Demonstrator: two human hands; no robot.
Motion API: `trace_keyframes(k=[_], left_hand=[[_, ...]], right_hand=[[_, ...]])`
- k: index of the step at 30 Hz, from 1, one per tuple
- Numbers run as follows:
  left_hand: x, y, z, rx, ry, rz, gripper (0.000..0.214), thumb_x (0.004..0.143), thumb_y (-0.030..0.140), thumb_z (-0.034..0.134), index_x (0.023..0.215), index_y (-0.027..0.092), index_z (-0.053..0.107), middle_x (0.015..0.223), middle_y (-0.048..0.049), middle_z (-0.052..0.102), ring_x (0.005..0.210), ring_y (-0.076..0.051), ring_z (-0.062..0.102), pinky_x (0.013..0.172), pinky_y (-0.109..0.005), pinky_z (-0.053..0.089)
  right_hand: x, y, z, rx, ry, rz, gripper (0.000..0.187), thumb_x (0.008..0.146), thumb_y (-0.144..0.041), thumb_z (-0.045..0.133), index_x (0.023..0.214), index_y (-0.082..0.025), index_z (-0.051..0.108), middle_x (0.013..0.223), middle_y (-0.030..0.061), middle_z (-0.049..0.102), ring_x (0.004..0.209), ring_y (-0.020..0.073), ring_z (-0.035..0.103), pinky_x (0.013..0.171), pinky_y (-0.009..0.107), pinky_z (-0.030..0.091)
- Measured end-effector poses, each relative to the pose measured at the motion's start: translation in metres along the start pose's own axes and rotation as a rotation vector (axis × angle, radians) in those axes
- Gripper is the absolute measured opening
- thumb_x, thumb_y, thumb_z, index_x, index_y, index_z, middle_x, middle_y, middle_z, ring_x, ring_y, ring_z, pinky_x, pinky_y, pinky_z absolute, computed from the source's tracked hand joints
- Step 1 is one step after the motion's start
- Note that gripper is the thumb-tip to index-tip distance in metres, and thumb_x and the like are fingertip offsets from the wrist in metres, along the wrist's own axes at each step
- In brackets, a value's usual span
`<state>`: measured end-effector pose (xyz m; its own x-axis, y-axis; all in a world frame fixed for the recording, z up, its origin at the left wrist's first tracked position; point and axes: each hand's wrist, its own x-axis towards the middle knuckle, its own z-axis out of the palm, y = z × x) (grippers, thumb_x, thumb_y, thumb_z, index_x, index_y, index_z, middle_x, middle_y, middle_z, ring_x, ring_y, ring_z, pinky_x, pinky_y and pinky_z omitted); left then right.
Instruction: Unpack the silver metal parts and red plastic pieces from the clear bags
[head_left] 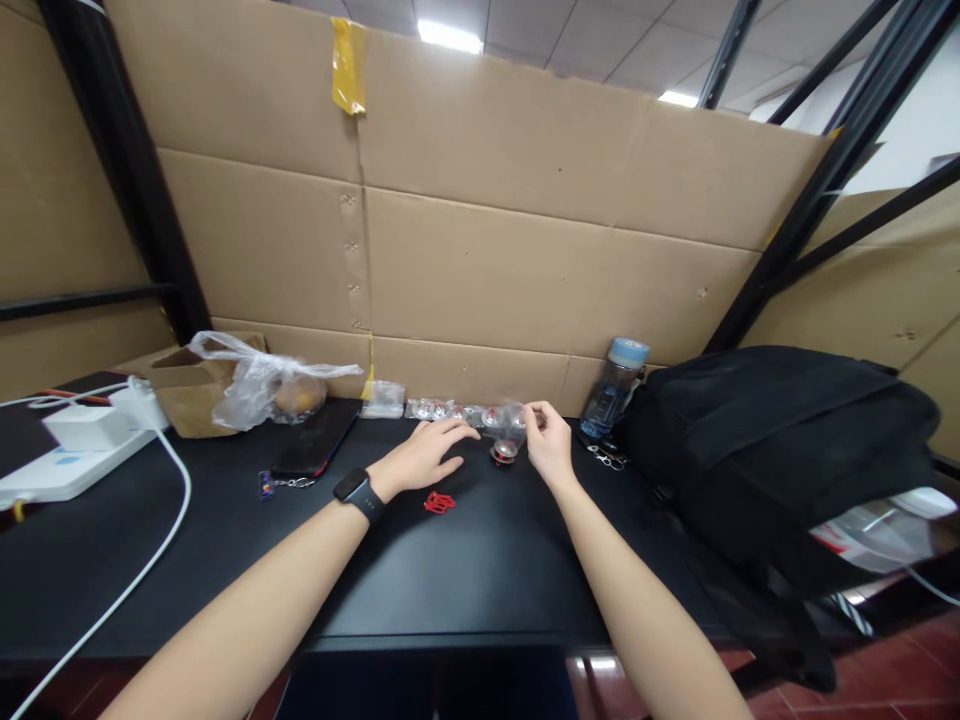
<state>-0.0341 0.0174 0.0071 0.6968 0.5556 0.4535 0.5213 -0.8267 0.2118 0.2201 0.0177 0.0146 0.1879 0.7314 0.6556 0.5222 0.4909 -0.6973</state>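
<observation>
My left hand (426, 455), with a black watch on the wrist, lies flat on the black table (480, 560) with its fingers stretched out and nothing in them. My right hand (547, 440) pinches a small clear plastic bag (510, 420) just above a small round red and silver part (503, 453) that sits on the table. A red plastic piece (439, 502) lies near my left wrist. A row of clear packets with red and silver parts (442, 409) runs along the cardboard wall behind my hands.
A black backpack (780, 440) fills the right side, with a blue-capped bottle (613, 388) and keys (606, 458) beside it. On the left are a phone (315, 440), a keychain (281, 484), a plastic bag on a cardboard box (255, 385), and a white power strip (67, 450) with a cable.
</observation>
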Motion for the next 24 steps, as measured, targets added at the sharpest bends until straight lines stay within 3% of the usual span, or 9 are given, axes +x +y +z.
trace_keyframes(k=[3,7,12,16,24], left_hand=[[0.003,0.011,-0.005,0.075,0.089,0.029,0.053,0.091,0.027,0.063,0.141,0.029,0.047,0.143,-0.0076,0.052,0.133,-0.025,0.045,0.109,-0.042,0.036],[0.007,0.027,-0.003,0.307,0.129,0.111,0.066,0.082,0.027,0.075,0.142,0.032,0.047,0.148,-0.0074,0.049,0.135,-0.03,0.042,0.108,-0.047,0.033],[0.013,0.043,0.008,0.495,0.218,0.26,0.039,0.098,0.021,0.055,0.136,0.027,0.054,0.137,-0.0073,0.06,0.126,-0.024,0.051,0.102,-0.041,0.034],[0.014,0.041,0.01,0.524,0.303,0.266,0.028,0.103,0.018,0.046,0.126,0.024,0.061,0.127,-0.0073,0.067,0.119,-0.021,0.056,0.098,-0.039,0.035],[0.013,0.034,0.008,0.469,0.278,0.267,0.023,0.103,0.019,0.045,0.109,0.022,0.067,0.113,-0.0043,0.072,0.104,-0.018,0.062,0.091,-0.037,0.037]], right_hand=[[0.001,0.0,0.001,0.185,0.052,0.089,0.037,0.088,-0.054,0.058,0.088,-0.018,0.066,0.074,0.0044,0.068,0.063,0.0174,0.061,0.061,0.027,0.048],[-0.002,-0.007,0.005,0.401,-0.006,0.27,0.039,0.079,-0.055,0.069,0.089,-0.018,0.065,0.065,0.0009,0.063,0.051,0.0139,0.055,0.049,0.025,0.043],[-0.008,-0.019,0.01,0.512,-0.05,0.382,0.041,0.072,-0.051,0.078,0.092,-0.018,0.063,0.063,-0.0007,0.063,0.049,0.0128,0.056,0.047,0.023,0.043],[-0.01,-0.022,0.01,0.548,-0.109,0.374,0.043,0.072,-0.049,0.08,0.098,-0.02,0.061,0.066,-0.0019,0.064,0.049,0.0108,0.055,0.048,0.022,0.043],[-0.013,-0.019,0.012,0.492,-0.257,0.213,0.061,0.069,-0.045,0.083,0.118,-0.025,0.053,0.075,-0.0036,0.063,0.055,0.0145,0.063,0.054,0.026,0.052]])
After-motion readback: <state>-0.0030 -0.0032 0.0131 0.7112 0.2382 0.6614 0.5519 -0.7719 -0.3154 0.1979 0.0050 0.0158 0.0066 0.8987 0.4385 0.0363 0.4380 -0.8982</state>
